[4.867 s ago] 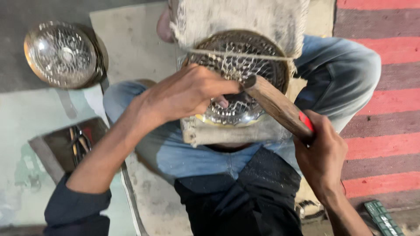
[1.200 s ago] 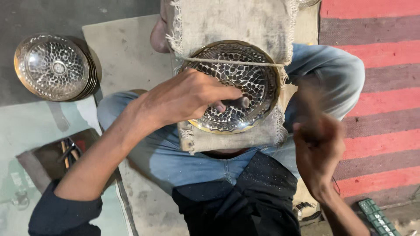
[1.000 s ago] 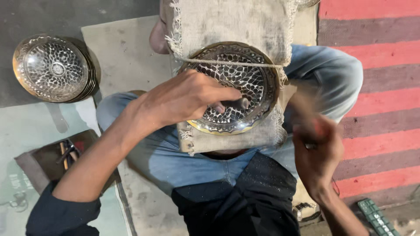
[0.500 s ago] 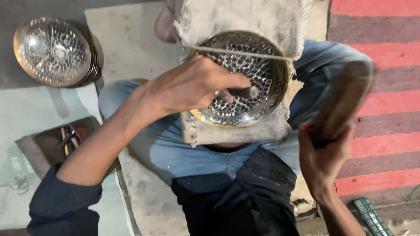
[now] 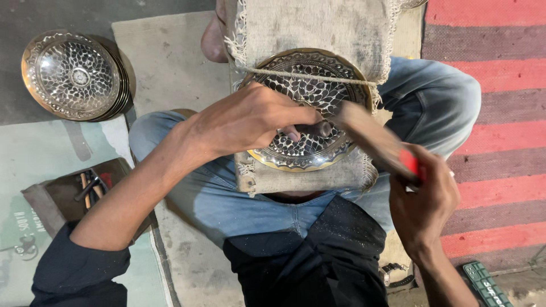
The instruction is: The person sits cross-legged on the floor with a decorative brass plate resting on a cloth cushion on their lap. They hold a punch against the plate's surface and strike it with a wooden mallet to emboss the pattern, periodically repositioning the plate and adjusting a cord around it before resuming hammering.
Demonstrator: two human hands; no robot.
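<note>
While the left hand [image 5: 250, 122] pinches a small punch [image 5: 318, 129] on the leaf-patterned brass plate [image 5: 310, 108], the right hand [image 5: 424, 196] clenches a wooden mallet [image 5: 372, 139].

engraved plate [image 5: 310, 108]: shiny metal, brass-look rim, patterned silver-dark face. under it burlap cloth [image 5: 318, 34], coarse, frayed, matt, w/ rough twine [image 5: 307, 77] across. hammer [image 5: 372, 139]: wood, dull, worn. stack of bowls [image 5: 71, 74]: glossy embossed metal. jeans [image 5: 432, 96]: faded denim. rug [image 5: 495, 108]: woven, matt red/grey stripes.
</note>
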